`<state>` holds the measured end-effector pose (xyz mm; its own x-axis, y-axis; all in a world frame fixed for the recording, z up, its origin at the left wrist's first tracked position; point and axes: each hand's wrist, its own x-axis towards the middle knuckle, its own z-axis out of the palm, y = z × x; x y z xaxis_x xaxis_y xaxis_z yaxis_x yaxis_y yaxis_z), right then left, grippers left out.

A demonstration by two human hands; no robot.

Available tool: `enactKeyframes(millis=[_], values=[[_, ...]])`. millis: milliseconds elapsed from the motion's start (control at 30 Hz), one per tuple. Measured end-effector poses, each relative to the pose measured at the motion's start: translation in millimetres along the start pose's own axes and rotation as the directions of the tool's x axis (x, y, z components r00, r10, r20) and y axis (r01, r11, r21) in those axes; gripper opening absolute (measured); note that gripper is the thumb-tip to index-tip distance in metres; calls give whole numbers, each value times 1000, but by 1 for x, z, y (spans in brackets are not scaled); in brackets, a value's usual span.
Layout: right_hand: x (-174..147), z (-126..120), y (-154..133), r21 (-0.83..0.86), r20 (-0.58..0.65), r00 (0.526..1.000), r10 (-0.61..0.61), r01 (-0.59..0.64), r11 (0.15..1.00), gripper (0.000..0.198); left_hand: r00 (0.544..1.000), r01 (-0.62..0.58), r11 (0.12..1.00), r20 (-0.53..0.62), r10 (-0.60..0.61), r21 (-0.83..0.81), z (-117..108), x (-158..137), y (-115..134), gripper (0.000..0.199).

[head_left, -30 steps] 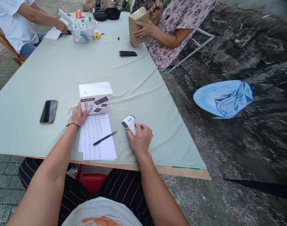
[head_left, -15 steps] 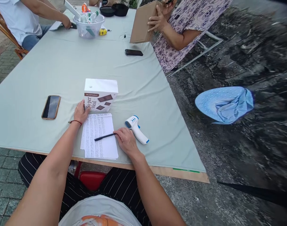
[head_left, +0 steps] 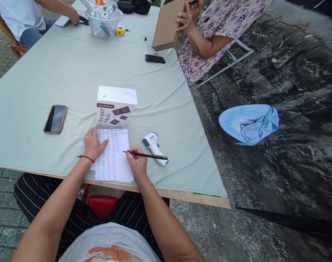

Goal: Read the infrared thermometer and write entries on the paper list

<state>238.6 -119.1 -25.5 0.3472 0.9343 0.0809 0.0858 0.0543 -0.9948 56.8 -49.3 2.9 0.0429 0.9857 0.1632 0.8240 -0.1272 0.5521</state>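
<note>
Sheets of paper (head_left: 122, 163) covered in handwriting lie near the table's front edge. My left hand (head_left: 93, 143) rests flat on their left side, thumb spread over the writing. In my right hand (head_left: 138, 162) is a black pen (head_left: 152, 156), its tip pointing left over the paper's right part; whether it touches the paper I cannot tell. Just behind the sheets stands a white box (head_left: 116, 107) printed with "Super Meal". A white and blue infrared thermometer (head_left: 155, 147) lies right of my right hand, partly behind the pen.
A phone (head_left: 55, 119) lies at left, a black phone (head_left: 155, 59) farther back. A clear basin (head_left: 104, 25) holding bottles and a yellow tape measure (head_left: 120, 31) stand at the far end. One person holds a cardboard box (head_left: 168, 27); another sits far left. A blue hat (head_left: 249, 123) is at right.
My left hand has left the white box and come down onto the paper. The pen has turned round in my right hand, its tip now toward the sheet.
</note>
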Motion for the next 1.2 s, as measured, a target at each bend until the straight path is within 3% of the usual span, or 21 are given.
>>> enactKeyframes(millis=[133,333,633,1200], values=[[-4,6,-3,-60,-10,1000,28,-28,998,12,997,-76,993,26,74,92,0,-26,7,85],[-9,10,-5,-148,-8,1000,-9,7,989,10,993,-118,982,25,116,149,2,-35,9,94],[-9,8,0,-191,38,999,-2,9,982,10,992,-119,966,55,110,231,4,-38,16,91],[-8,8,5,-210,68,998,-12,26,977,9,993,-111,974,65,100,199,3,-38,16,89]])
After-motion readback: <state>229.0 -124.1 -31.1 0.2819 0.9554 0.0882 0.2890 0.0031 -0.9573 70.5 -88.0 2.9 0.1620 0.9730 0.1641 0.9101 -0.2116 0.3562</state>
